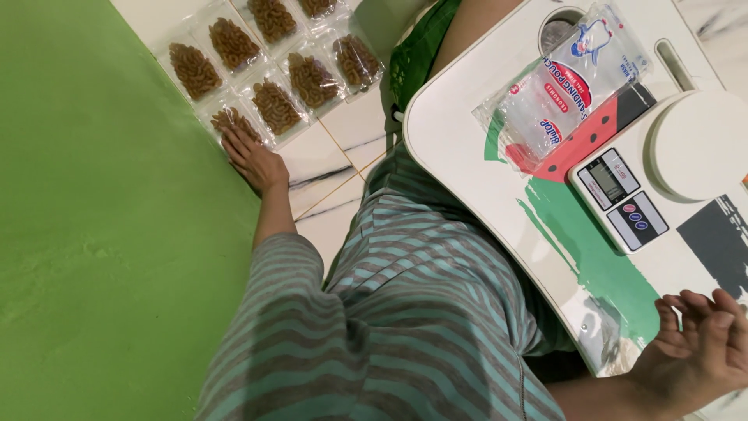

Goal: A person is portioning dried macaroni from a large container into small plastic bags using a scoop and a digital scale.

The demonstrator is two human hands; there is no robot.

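White floor tiles [343, 129] with gold seams meet a green mat [101, 234] on our left. Our left hand [253, 160] lies flat on the nearest packet [234, 121], fingers [234, 140] spread and gripping nothing — one glossy clear packet of brown spiral snacks in two rows running diagonally away. Across our lap sits a smooth rounded worktop [467, 179] with a crinkly bag of pouches [569, 82] and a white scale [662, 171]. Our right hand [701, 351] rests on its edge, fingers loosely curled, empty.
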